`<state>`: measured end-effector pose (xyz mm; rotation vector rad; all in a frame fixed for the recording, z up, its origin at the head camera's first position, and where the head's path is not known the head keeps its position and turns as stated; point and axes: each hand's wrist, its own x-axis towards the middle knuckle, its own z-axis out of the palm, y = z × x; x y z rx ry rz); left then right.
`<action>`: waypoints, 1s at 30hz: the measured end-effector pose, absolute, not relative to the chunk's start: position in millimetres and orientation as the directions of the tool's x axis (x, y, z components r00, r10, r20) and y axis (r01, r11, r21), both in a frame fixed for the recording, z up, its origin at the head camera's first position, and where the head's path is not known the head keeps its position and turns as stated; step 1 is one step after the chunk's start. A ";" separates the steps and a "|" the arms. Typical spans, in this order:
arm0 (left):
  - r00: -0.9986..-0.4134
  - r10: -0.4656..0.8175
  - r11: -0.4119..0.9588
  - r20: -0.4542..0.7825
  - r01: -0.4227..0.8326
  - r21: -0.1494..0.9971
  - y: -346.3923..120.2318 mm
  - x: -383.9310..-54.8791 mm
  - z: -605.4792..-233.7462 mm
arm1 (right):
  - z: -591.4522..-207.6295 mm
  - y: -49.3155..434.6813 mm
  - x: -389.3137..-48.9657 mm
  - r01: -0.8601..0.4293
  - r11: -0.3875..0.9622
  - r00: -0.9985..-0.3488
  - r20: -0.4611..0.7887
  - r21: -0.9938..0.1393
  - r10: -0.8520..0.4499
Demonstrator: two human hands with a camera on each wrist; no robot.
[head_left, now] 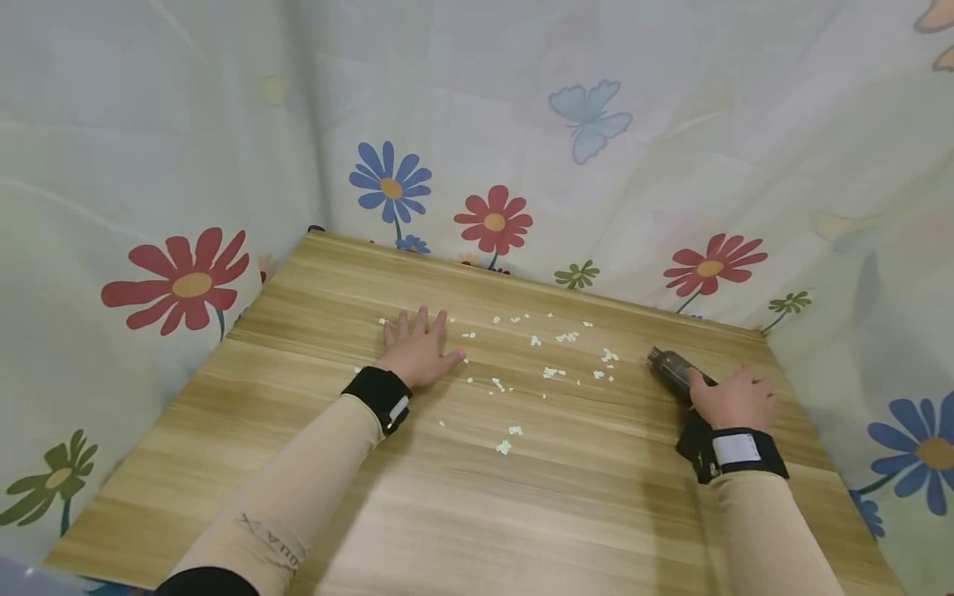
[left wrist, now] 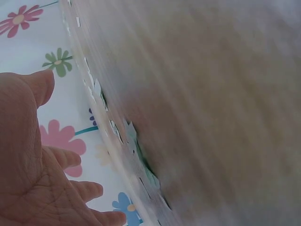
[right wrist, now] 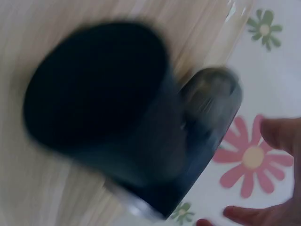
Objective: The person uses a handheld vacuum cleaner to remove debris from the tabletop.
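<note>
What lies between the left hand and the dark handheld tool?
Small pale scraps, scattered over the wooden table, lie between the left hand and the dark handheld tool, as the head view shows.

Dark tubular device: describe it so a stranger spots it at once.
Find the wood-grain table before the flowered curtain. Towards its right edge, beside the right hand, sits the dark device, its narrow end pointing towards the curtain. Unlike the tiny, pale scraps nearby, it is bulky.
</note>
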<state>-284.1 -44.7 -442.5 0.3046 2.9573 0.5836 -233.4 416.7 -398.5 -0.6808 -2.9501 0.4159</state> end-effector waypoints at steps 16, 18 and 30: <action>-0.974 0.209 0.914 -0.088 0.163 0.371 -49.0 -280.9 -444.5 | -426.2 422.7 -218.5 0.517 0.768 -0.856 -0.222 -0.378 0.467; -0.972 0.212 0.915 -0.097 0.163 0.370 -49.0 -280.7 -443.8 | -428.6 424.2 -218.9 0.521 0.758 -0.853 -0.210 -0.392 0.478; -0.968 0.222 0.916 -0.116 0.166 0.365 -43.4 -285.5 -445.1 | -435.7 422.8 -217.3 0.435 0.681 -0.883 -0.129 -0.589 0.452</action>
